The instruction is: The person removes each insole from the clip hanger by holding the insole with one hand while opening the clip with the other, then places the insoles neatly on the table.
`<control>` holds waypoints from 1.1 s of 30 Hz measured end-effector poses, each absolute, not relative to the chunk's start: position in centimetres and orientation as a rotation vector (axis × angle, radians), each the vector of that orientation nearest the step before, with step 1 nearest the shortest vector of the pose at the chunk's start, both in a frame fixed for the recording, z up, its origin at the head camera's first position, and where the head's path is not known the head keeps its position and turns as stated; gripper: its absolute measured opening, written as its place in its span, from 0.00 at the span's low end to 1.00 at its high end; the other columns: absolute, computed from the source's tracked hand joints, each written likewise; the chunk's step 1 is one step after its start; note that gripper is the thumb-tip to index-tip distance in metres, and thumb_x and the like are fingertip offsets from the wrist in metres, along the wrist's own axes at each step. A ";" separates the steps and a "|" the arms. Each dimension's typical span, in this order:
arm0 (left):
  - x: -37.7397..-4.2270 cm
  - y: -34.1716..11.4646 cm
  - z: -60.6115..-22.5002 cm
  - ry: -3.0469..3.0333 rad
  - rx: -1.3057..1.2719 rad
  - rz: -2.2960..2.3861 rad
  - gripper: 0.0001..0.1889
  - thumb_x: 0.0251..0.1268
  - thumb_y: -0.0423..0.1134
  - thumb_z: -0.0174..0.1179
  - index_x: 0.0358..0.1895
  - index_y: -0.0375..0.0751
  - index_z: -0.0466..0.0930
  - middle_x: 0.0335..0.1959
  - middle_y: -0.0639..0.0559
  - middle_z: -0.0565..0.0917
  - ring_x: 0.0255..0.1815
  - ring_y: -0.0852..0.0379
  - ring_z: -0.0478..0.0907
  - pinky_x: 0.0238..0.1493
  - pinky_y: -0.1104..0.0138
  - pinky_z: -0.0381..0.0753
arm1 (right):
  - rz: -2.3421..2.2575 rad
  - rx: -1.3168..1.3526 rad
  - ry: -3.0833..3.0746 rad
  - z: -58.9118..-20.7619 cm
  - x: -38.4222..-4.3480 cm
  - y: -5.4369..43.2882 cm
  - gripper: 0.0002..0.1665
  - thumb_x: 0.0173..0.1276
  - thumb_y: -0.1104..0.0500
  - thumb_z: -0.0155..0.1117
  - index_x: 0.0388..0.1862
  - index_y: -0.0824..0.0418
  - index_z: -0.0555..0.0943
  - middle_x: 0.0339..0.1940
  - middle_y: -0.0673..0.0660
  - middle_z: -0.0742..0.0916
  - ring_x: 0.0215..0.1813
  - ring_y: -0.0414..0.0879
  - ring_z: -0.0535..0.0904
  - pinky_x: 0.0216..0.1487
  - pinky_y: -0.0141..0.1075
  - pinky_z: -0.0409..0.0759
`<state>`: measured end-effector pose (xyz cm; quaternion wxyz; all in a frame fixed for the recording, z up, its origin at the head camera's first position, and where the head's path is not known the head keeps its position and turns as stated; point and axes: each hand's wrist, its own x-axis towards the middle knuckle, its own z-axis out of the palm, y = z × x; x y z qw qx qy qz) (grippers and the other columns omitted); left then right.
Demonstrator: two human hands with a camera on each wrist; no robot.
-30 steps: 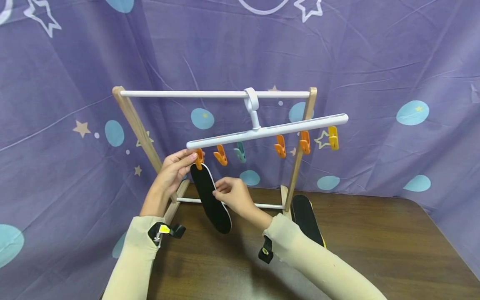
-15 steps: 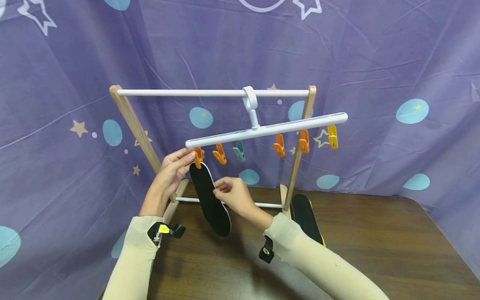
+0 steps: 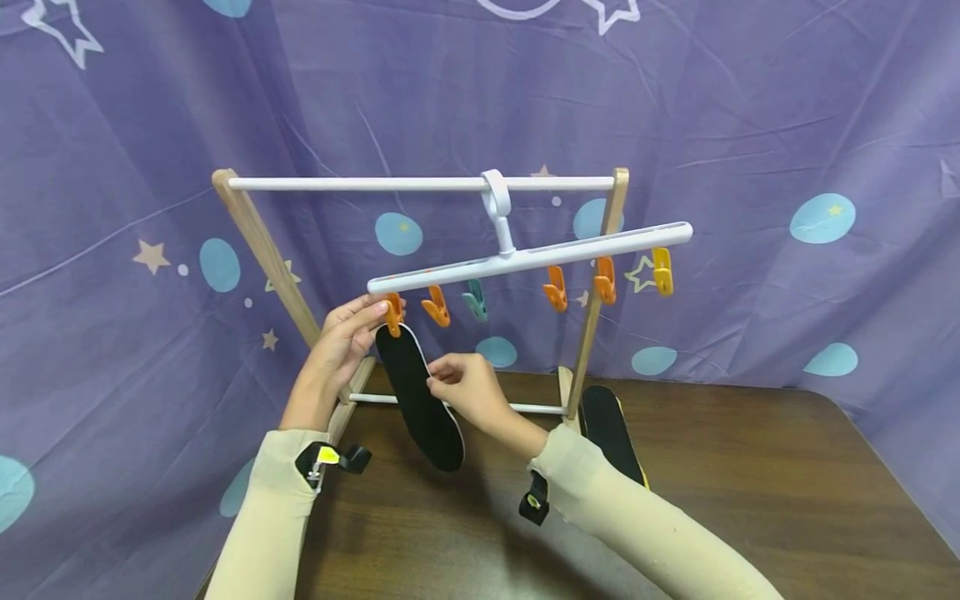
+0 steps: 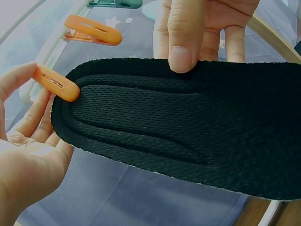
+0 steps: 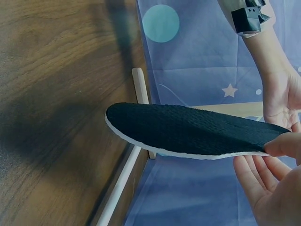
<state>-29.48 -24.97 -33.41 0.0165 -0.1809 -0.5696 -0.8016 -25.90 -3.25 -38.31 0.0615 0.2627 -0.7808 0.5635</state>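
Observation:
A black insole (image 3: 420, 400) with a pale edge hangs at a slant below the left end of a white hanger (image 3: 510, 262). Its top end sits in the jaws of an orange clip (image 4: 59, 84). My left hand (image 3: 345, 346) pinches that clip between thumb and fingers. Partway down, my right hand (image 3: 468, 392) holds the insole's side edge, thumb on the black face and fingers behind, as the right wrist view shows. Ridged lines mark the insole's face in the left wrist view.
Other clips, orange (image 3: 436, 307), teal (image 3: 476, 300) and yellow (image 3: 662, 271), hang along the hanger. It hooks over the white bar (image 3: 360, 183) of a wooden stand (image 3: 262, 242). A second black insole (image 3: 611, 433) lies on the brown table (image 3: 757, 467) at the right.
Both hands keep their holds on the clip and the insole. The insole's lower end has shifted very slightly; the head view has drifted a little.

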 end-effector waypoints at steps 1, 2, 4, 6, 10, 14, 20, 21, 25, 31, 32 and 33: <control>-29.5 -24.9 -33.4 -1.770 -0.556 -2.492 0.14 0.77 0.28 0.51 0.44 0.44 0.88 0.43 0.55 0.90 0.49 0.60 0.86 0.55 0.72 0.81 | 1.703 0.792 -2.362 -38.2 -25.8 -3.2 0.06 0.64 0.69 0.68 0.39 0.68 0.88 0.35 0.63 0.92 0.36 0.48 0.88 0.34 0.21 0.80; -29.5 -24.9 -33.4 -1.768 -0.548 -2.490 0.14 0.77 0.28 0.51 0.44 0.44 0.88 0.42 0.55 0.90 0.49 0.59 0.86 0.55 0.72 0.81 | 1.702 0.790 -2.363 -38.1 -25.8 -3.2 0.06 0.64 0.69 0.69 0.39 0.68 0.88 0.35 0.63 0.92 0.35 0.48 0.88 0.34 0.22 0.80; -29.5 -24.9 -33.4 -1.765 -0.530 -2.489 0.15 0.77 0.28 0.50 0.43 0.44 0.88 0.42 0.55 0.90 0.48 0.59 0.86 0.55 0.72 0.81 | 1.701 0.788 -2.363 -38.0 -25.7 -3.1 0.06 0.64 0.68 0.69 0.39 0.68 0.89 0.34 0.63 0.92 0.34 0.46 0.88 0.34 0.23 0.81; -29.6 -24.8 -33.5 -1.768 -0.506 -2.477 0.16 0.77 0.28 0.50 0.42 0.45 0.88 0.41 0.56 0.90 0.48 0.59 0.86 0.55 0.71 0.81 | 1.700 0.782 -2.363 -37.9 -25.6 -3.1 0.06 0.64 0.68 0.69 0.39 0.68 0.89 0.34 0.63 0.92 0.34 0.45 0.87 0.33 0.23 0.81; -29.5 -24.6 -33.5 -1.759 -0.507 -2.481 0.16 0.77 0.28 0.50 0.41 0.45 0.89 0.41 0.56 0.90 0.48 0.59 0.86 0.56 0.71 0.81 | 1.702 0.771 -2.364 -37.9 -25.5 -2.9 0.05 0.64 0.68 0.70 0.39 0.68 0.89 0.34 0.63 0.92 0.33 0.44 0.87 0.33 0.23 0.81; -29.4 -24.4 -33.6 -1.753 -0.509 -2.483 0.15 0.77 0.29 0.52 0.40 0.44 0.89 0.41 0.56 0.90 0.49 0.59 0.85 0.57 0.71 0.80 | 1.713 0.757 -2.379 -37.8 -25.5 -2.9 0.05 0.65 0.68 0.70 0.38 0.68 0.89 0.33 0.62 0.92 0.31 0.41 0.86 0.32 0.23 0.80; -29.2 -24.4 -33.5 -1.756 -0.485 -2.462 0.15 0.77 0.29 0.51 0.40 0.45 0.89 0.40 0.56 0.91 0.48 0.60 0.86 0.56 0.71 0.81 | 1.787 0.744 -2.389 -37.7 -25.5 -3.0 0.05 0.65 0.69 0.69 0.37 0.69 0.89 0.33 0.63 0.91 0.29 0.36 0.83 0.32 0.28 0.85; -29.2 -24.4 -33.5 -1.753 -0.483 -2.463 0.15 0.77 0.29 0.51 0.41 0.45 0.89 0.40 0.56 0.91 0.47 0.60 0.86 0.55 0.71 0.81 | 1.809 0.735 -2.392 -37.6 -25.5 -3.0 0.04 0.65 0.69 0.69 0.37 0.70 0.89 0.33 0.64 0.91 0.29 0.36 0.83 0.33 0.30 0.87; -29.2 -24.4 -33.5 -1.760 -0.461 -2.464 0.15 0.77 0.28 0.51 0.41 0.46 0.89 0.40 0.56 0.91 0.47 0.60 0.86 0.54 0.71 0.81 | 1.911 0.678 -2.415 -37.5 -25.5 -3.1 0.05 0.65 0.70 0.70 0.37 0.71 0.89 0.33 0.64 0.91 0.29 0.37 0.84 0.34 0.35 0.89; -29.0 -24.3 -33.3 -1.776 -0.420 -2.459 0.15 0.76 0.29 0.52 0.40 0.47 0.89 0.39 0.56 0.91 0.47 0.59 0.85 0.52 0.72 0.81 | 2.031 0.600 -2.450 -37.1 -25.7 -3.2 0.06 0.63 0.71 0.71 0.39 0.72 0.88 0.35 0.65 0.91 0.27 0.39 0.83 0.38 0.45 0.90; -29.0 -24.2 -33.3 -1.777 -0.415 -2.460 0.15 0.76 0.29 0.53 0.39 0.47 0.89 0.39 0.56 0.91 0.46 0.60 0.85 0.52 0.72 0.81 | 2.039 0.593 -2.453 -37.0 -25.7 -3.1 0.06 0.63 0.71 0.71 0.39 0.72 0.88 0.35 0.65 0.91 0.27 0.39 0.83 0.38 0.45 0.90; -28.9 -24.2 -33.3 -1.778 -0.411 -2.460 0.15 0.76 0.29 0.53 0.39 0.47 0.89 0.39 0.56 0.91 0.46 0.60 0.85 0.52 0.72 0.81 | 2.043 0.586 -2.457 -37.0 -25.7 -3.1 0.07 0.63 0.71 0.71 0.39 0.73 0.88 0.36 0.65 0.91 0.26 0.39 0.83 0.38 0.45 0.90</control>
